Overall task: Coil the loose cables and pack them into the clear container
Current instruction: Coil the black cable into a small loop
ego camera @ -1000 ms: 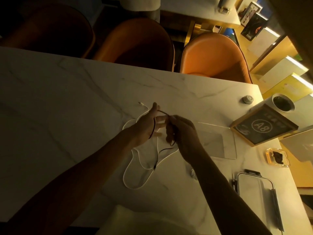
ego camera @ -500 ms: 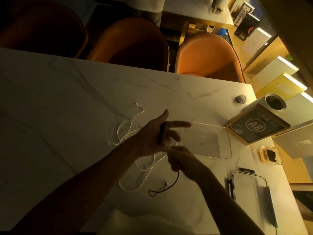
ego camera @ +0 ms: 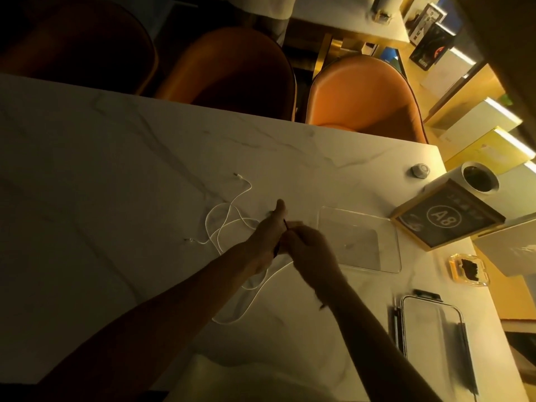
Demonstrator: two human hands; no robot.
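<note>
My left hand point(ego camera: 268, 233) is raised over the table with its thumb up, and a thin black cable point(ego camera: 285, 225) is looped round it. My right hand point(ego camera: 309, 249) meets it from the right and pinches the same black cable; most of that cable is hidden between the two hands. A loose white cable point(ego camera: 229, 224) sprawls in loops on the marble table point(ego camera: 116, 198), partly under my arms. The clear container point(ego camera: 359, 239) sits open and empty just right of my hands.
The container's lid point(ego camera: 435, 335) with dark clips lies at the near right. A framed "A8" sign point(ego camera: 446, 219), a white cup point(ego camera: 478, 179), a small ashtray point(ego camera: 468, 269) and a round knob point(ego camera: 420, 170) stand along the right edge. Orange chairs point(ego camera: 362, 94) line the far side.
My right hand has come up from low over the table to meet the left hand. The black cable's trailing end has been drawn up off the table.
</note>
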